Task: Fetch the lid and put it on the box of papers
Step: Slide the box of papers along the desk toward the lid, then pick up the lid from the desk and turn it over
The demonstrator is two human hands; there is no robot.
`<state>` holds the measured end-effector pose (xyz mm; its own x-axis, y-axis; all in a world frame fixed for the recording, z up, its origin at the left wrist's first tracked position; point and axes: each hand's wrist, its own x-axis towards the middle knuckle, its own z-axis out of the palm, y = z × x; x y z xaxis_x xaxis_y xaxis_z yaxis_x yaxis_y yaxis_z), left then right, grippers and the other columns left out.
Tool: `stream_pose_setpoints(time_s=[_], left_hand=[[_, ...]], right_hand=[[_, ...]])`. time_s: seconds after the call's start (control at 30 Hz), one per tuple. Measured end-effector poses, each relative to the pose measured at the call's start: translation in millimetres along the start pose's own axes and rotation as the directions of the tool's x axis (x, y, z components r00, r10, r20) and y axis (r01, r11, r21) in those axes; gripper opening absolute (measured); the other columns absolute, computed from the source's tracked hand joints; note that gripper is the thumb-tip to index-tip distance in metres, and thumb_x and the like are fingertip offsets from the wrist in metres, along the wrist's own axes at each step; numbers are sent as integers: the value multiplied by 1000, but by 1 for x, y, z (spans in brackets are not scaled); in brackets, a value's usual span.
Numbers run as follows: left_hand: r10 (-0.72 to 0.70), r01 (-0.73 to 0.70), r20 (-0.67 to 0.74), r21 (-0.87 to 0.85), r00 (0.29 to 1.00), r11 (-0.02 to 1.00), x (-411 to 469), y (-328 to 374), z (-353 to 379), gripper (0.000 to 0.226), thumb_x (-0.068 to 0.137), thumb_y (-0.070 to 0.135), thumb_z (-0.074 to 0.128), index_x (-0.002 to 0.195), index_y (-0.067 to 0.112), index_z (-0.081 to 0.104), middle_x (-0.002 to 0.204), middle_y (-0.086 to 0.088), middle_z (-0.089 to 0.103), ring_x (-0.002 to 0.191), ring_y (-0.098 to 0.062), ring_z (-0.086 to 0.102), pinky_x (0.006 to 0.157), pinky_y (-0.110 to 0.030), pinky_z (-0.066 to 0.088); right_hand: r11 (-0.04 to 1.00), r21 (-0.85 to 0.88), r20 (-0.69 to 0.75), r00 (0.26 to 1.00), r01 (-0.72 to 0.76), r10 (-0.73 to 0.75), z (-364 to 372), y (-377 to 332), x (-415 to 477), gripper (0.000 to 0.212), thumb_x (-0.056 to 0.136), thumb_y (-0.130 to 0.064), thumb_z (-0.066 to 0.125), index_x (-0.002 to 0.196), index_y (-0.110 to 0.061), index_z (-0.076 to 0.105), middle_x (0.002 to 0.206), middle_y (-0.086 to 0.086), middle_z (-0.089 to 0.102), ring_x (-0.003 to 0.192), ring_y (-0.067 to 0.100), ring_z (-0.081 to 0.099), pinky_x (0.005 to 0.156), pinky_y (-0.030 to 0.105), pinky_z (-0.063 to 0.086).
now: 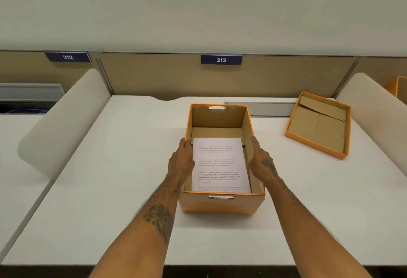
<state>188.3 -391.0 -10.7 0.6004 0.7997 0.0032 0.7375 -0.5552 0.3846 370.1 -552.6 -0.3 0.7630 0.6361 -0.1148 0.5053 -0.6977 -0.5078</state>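
An orange cardboard box stands open in the middle of the white desk, with printed white papers lying inside it. My left hand rests flat against the box's left wall, fingers near the rim. My right hand lies against the right wall in the same way. The box sits between the two hands. The orange lid lies upside down on the desk at the back right, its brown inside facing up, well apart from both hands.
The white desk is bounded by curved white side dividers left and right and a tan back panel with a sign reading 213. A grey cable slot runs behind the box. Another orange item peeks out at the far right.
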Motion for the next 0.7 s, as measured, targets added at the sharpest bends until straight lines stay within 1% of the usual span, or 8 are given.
stream_pose_setpoints(time_s=[0.13,0.27,0.33,0.37,0.4,0.47,0.57,0.7], left_hand=[[4,-4,8,1,1000,1000,4,1,8,56,91,5,59,142,9,35,155,-11,33,105,-29,65,79,-35,53],[8,-8,27,26,1000,1000,7,-4,13,62,91,15,62,145,12,31,157,-11,30,97,-28,66,72,-34,53],[3,-5,45,49,999,999,8,-1,13,67,93,20,58,151,13,24,163,-12,17,119,-31,58,86,-40,52],[5,-8,54,52,999,999,9,1,12,69,95,25,56,153,15,20,165,-11,10,135,-33,44,99,-46,47],[23,-28,61,68,998,997,11,3,11,73,96,32,54,155,16,15,166,-10,4,146,-34,27,109,-52,36],[92,-99,64,120,994,988,21,12,7,79,96,47,48,157,19,6,166,-8,-5,152,-30,1,117,-57,14],[243,-247,45,180,969,952,39,31,0,81,96,59,38,157,21,1,166,-8,-10,152,-27,-9,118,-56,3],[408,-392,-11,259,913,883,53,71,-2,79,96,63,28,157,21,2,166,-9,-7,152,-27,-10,119,-57,5]], right_hand=[[1000,6,3,1000,-3,3,5,5,4,75,96,-19,54,154,-31,8,114,10,65,82,24,62,72,41,57],[999,43,10,1000,-25,25,6,8,7,77,94,-17,55,154,-32,7,117,11,64,84,26,63,73,42,57],[997,66,2,1000,-29,29,-1,9,7,74,96,-24,52,155,-27,7,119,14,64,93,32,64,78,44,54],[998,65,-9,1000,-21,21,-3,11,9,73,98,-31,50,156,-25,6,124,16,63,101,34,64,83,45,53],[998,59,-28,999,-13,15,-7,13,10,73,98,-38,47,156,-23,6,133,17,59,111,35,61,89,47,51],[999,28,-63,998,-16,17,-16,18,15,73,99,-46,44,157,-24,5,147,16,46,128,35,50,97,48,46],[998,-55,-90,996,-13,8,-30,27,19,72,99,-52,38,157,-26,3,161,13,24,146,33,28,107,50,37],[973,-226,-154,988,-45,10,-53,50,17,72,99,-57,32,157,-25,4,165,14,5,152,34,1,117,54,19]])
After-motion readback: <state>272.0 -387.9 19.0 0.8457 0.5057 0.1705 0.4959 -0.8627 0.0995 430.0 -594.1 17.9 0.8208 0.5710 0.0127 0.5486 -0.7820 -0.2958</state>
